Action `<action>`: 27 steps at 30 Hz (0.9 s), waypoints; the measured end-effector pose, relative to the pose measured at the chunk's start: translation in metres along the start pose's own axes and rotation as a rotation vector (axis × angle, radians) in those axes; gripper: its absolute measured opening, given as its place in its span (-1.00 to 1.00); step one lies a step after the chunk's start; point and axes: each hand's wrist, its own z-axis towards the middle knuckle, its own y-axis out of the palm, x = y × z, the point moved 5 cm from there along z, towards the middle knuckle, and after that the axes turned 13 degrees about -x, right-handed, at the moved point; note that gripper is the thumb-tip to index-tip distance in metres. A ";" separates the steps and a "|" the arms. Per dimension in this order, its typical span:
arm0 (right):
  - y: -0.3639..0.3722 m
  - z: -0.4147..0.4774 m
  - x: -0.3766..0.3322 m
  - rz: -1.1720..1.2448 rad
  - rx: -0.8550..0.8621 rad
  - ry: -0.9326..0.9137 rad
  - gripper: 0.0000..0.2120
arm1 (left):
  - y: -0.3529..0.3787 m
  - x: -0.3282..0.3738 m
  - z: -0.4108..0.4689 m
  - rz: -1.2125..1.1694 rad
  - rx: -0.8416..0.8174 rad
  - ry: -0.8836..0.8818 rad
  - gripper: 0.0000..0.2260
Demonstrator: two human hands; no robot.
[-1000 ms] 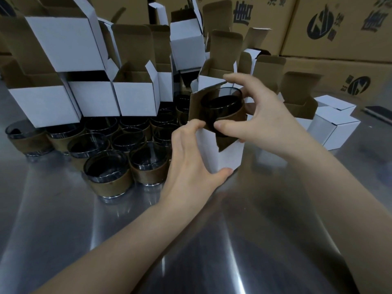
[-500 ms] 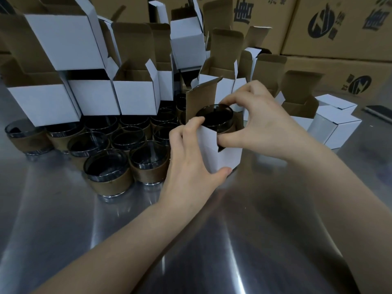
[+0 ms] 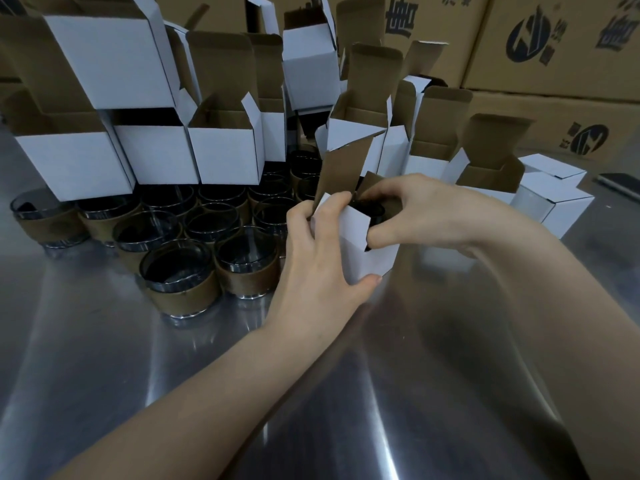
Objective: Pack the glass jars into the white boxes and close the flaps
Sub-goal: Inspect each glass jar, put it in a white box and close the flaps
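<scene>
White box (image 3: 360, 261) gripped by left hand (image 3: 318, 271) fingers (image 3: 332, 206), right hand (image 3: 436, 213) fingers (image 3: 381, 192) pinching one glass jar (image 3: 373, 211) inside

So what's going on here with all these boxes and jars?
A person is packing glass jars into small white boxes on a metal table. The left hand grips a white box, and the right hand holds a jar that sits partly down inside it. The box's flaps are not yet closed. More jars wait in a cluster to the left, open boxes are stacked behind them, and a closed box sits to the right.
</scene>
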 end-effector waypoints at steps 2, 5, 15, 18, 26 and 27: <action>0.000 0.002 0.000 -0.007 -0.028 0.021 -0.53 | 0.000 0.000 0.000 -0.013 -0.007 -0.002 -0.15; -0.001 0.006 0.002 -0.007 -0.045 0.036 -0.42 | 0.000 0.000 0.000 -0.021 -0.015 -0.008 -0.14; -0.007 0.002 0.010 0.098 0.092 -0.195 -0.49 | 0.000 -0.002 -0.001 -0.058 -0.040 -0.037 -0.20; -0.015 -0.004 0.008 0.212 0.130 -0.303 -0.53 | 0.000 -0.004 -0.002 -0.096 -0.059 -0.067 -0.29; -0.010 -0.003 0.007 0.162 0.064 -0.294 -0.76 | -0.006 0.002 0.002 -0.348 -0.065 -0.112 -0.64; -0.010 -0.002 0.007 0.156 0.064 -0.286 -0.76 | -0.007 0.002 0.002 -0.349 -0.066 -0.122 -0.64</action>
